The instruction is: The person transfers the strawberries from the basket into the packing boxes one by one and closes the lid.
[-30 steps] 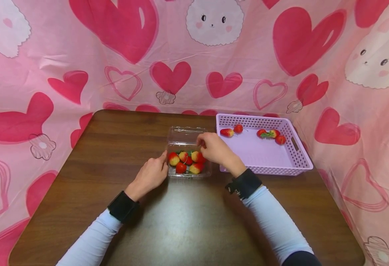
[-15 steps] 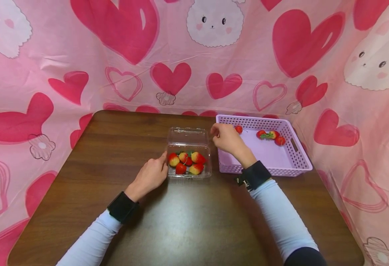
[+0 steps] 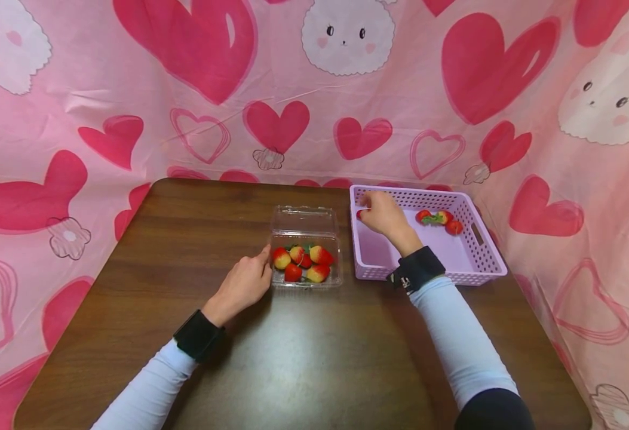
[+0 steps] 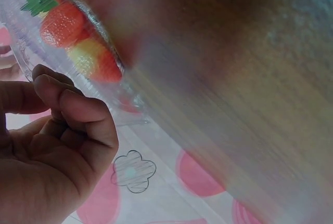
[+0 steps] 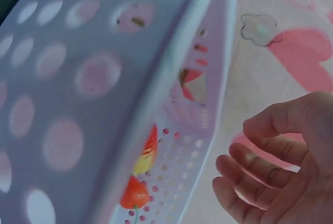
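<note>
A hinged clear plastic clamshell box stands with its lid raised, holding several red-and-yellow strawberries and a round red cherry. My left hand is at the box's left side, curled fingers pinching its edge. Over the left end of a lilac basket hovers my right hand, fingers loosely bent and apart, nothing between them in the right wrist view. Below its fingertips shows the red tip of a strawberry. That view also shows a cherry beside it in the basket; in the head view the hand hides this cherry.
More red fruit with green leaves lies at the basket's right back. The basket's perforated walls rise around its contents. Box and basket share a brown wooden table, with a pink heart-print cloth hung behind and at the sides.
My right hand has left the clamshell box and moved right, over the basket's left end. The left hand and the box have stayed where they were.
</note>
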Demonstrator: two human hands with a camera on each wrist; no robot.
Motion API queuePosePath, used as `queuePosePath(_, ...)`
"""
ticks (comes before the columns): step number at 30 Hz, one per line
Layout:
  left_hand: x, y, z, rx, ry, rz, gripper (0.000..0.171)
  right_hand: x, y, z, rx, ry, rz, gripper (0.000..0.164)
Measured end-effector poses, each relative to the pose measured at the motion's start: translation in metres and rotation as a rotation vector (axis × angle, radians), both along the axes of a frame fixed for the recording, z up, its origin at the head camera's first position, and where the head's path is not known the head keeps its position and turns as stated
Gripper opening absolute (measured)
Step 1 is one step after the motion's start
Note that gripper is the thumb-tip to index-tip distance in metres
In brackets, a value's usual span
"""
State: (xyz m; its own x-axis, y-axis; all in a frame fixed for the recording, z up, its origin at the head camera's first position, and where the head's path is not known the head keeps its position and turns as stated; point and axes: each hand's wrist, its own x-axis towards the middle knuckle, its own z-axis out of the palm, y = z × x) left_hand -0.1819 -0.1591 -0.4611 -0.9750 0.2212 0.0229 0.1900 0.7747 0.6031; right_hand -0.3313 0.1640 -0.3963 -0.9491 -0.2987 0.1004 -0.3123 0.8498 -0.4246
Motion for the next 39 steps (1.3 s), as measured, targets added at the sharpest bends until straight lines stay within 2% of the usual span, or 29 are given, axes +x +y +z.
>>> queuePosePath(10, 0.002, 0.000, -0.004, -0.018, -0.024, 0.002, 0.058, -0.017, 0.012, -0.008, 0.018, -0.127, -0.016, 0.043)
queuePosePath(19, 0.002, -0.001, -0.004, -0.009, -0.009, 0.009, 0.057, -0.030, 0.017, -0.011, 0.021, -0.217, 0.001, 0.042)
queuePosePath(31, 0.002, 0.000, -0.004, -0.009, -0.022, 0.019, 0.057, -0.034, 0.018, 0.000, 0.076, -0.291, 0.025, 0.047)
queuePosePath(34, 0.002, 0.000, -0.005, -0.005, -0.037, 0.018, 0.058, -0.037, 0.019, 0.000, 0.110, -0.322, 0.046, 0.049)
queuePosePath(39, -0.001, -0.001, -0.002, -0.008, -0.012, 0.008, 0.057, -0.043, 0.019, 0.000, 0.177, -0.370, 0.115, 0.053)
